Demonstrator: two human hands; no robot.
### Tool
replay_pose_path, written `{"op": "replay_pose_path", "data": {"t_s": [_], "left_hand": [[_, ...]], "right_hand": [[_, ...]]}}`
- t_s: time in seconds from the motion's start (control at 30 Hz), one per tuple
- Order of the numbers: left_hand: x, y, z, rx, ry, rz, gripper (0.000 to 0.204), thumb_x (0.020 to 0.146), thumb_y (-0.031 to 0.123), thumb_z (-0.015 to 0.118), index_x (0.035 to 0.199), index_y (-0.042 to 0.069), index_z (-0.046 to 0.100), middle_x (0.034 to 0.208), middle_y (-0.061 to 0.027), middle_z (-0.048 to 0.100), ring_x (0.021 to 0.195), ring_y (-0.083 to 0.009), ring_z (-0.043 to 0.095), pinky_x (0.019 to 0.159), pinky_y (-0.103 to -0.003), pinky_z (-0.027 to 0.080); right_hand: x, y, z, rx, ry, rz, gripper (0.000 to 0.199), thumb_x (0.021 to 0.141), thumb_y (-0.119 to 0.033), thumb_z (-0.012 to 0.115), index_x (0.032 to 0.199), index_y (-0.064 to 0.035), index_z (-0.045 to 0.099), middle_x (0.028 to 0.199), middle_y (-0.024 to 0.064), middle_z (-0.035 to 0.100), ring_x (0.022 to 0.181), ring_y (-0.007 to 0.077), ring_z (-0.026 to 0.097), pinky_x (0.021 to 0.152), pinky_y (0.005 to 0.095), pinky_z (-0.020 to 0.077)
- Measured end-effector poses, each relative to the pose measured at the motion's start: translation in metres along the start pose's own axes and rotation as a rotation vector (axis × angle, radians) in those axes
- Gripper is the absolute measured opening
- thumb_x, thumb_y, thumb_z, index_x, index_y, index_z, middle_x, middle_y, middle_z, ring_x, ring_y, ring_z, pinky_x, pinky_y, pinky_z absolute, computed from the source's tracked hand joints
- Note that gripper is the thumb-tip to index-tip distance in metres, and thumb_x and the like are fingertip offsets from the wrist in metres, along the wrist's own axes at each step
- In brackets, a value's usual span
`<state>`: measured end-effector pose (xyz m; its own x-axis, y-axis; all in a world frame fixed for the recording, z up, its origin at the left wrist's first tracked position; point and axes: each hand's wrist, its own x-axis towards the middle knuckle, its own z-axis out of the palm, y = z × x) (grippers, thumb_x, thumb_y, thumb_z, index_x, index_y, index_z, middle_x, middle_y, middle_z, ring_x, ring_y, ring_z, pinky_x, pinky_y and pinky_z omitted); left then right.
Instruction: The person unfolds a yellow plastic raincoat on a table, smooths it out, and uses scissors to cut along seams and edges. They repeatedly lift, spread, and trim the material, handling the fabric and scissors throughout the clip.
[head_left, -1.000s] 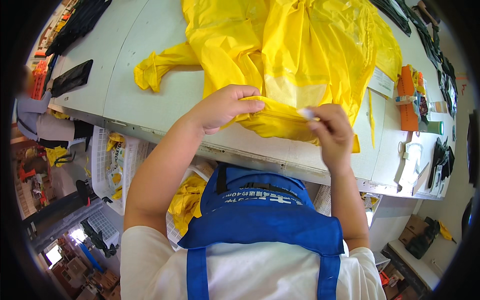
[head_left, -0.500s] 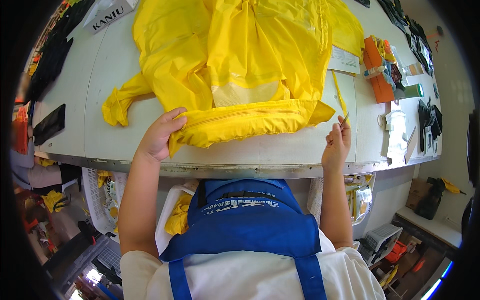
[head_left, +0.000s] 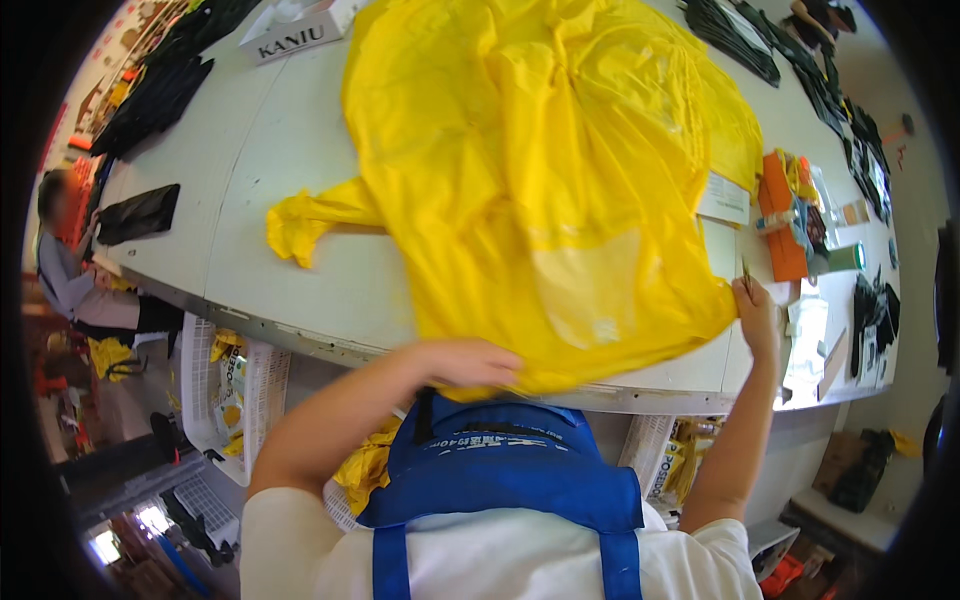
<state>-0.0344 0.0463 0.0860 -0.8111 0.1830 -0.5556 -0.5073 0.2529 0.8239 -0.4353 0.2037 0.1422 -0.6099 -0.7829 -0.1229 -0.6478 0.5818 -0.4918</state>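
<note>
A shiny yellow jacket [head_left: 450, 190] lies spread over the white table, one bunched sleeve [head_left: 295, 225] sticking out to the left. Its bottom hem hangs slightly over the near table edge. On that hem, left of its middle, my left hand [head_left: 470, 362] rests with fingers stretched to the right, a little blurred. At the hem's right corner, my right hand [head_left: 757, 305] pinches the fabric. A small pointed metal tool [head_left: 746, 270] pokes up from the right fingers; its kind is unclear. A pale panel [head_left: 590, 285] shows through the lower part of the jacket.
An orange box [head_left: 780, 220] of small supplies stands at the right, beside a green-ended roll [head_left: 848, 257]. A white box [head_left: 295, 30] and black folded items [head_left: 140, 212] lie to the left. White baskets [head_left: 265, 400] sit under the table. Another person [head_left: 70, 260] is at far left.
The lower edge, earlier folded up with its zip showing, is now turned down toward me. My left hand has moved right along it; my right hand has gone from apart to gripping its corner.
</note>
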Motion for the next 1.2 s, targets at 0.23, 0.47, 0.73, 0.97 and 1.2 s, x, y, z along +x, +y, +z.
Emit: {"op": "replay_pose_path", "data": {"t_s": [0.23, 0.47, 0.73, 0.97, 1.2], "left_hand": [[0.088, 0.063, 0.062, -0.327, 0.211, 0.542, 0.038, 0.092, 0.02, 0.052, 0.129, 0.009, 0.049, 0.133, -0.0149, 0.048, 0.116, -0.0233, 0.051, 0.095, -0.034, 0.041], [-0.048, -0.124, -0.029, -1.147, 1.997, 0.085, 0.023, 0.091, 0.017, 0.053, 0.11, 0.004, 0.053, 0.103, -0.0079, 0.056, 0.095, -0.0176, 0.054, 0.084, -0.029, 0.045], [-0.102, -0.175, -0.088, -1.818, 1.444, 0.622, 0.042, 0.091, 0.022, 0.055, 0.127, 0.003, 0.046, 0.125, -0.0111, 0.053, 0.112, -0.0262, 0.052, 0.095, -0.039, 0.043], [-0.18, -0.17, 0.009, -1.383, 1.745, 0.658, 0.046, 0.093, 0.022, 0.048, 0.134, 0.005, 0.039, 0.13, -0.0115, 0.05, 0.12, -0.0297, 0.047, 0.099, -0.046, 0.04], [-0.218, -0.186, 0.029, -0.815, 2.403, -0.297, 0.068, 0.088, 0.004, 0.053, 0.145, 0.01, 0.016, 0.147, -0.0172, 0.026, 0.134, -0.0318, 0.029, 0.108, -0.042, 0.026]], "right_hand": [[0.021, -0.103, 0.09, 0.635, -0.253, -0.397, 0.025, 0.087, 0.004, 0.047, 0.108, -0.0069, 0.057, 0.11, 0.0082, 0.058, 0.103, 0.0209, 0.055, 0.086, 0.0304, 0.0453], [-0.066, -0.186, 0.222, -0.041, -0.156, -0.981, 0.016, 0.084, -0.011, 0.059, 0.097, -0.0088, 0.067, 0.123, 0.0155, 0.053, 0.11, 0.0351, 0.05, 0.081, 0.0375, 0.0475], [-0.058, -0.181, 0.184, 0.415, -1.009, -0.259, 0.021, 0.092, -0.022, 0.053, 0.102, -0.0087, 0.065, 0.098, 0.01, 0.066, 0.097, 0.0231, 0.059, 0.088, 0.0315, 0.0428], [-0.033, -0.153, 0.105, 0.174, -1.544, -0.151, 0.029, 0.096, -0.025, 0.045, 0.105, -0.0055, 0.065, 0.11, 0.0055, 0.065, 0.103, 0.0195, 0.057, 0.092, 0.0292, 0.0413], [0.238, -0.081, 0.065, 0.288, -0.098, -0.03, 0.028, 0.09, -0.015, 0.05, 0.114, -0.0074, 0.063, 0.101, 0.0031, 0.065, 0.086, 0.0122, 0.056, 0.074, 0.0281, 0.0438]]}}
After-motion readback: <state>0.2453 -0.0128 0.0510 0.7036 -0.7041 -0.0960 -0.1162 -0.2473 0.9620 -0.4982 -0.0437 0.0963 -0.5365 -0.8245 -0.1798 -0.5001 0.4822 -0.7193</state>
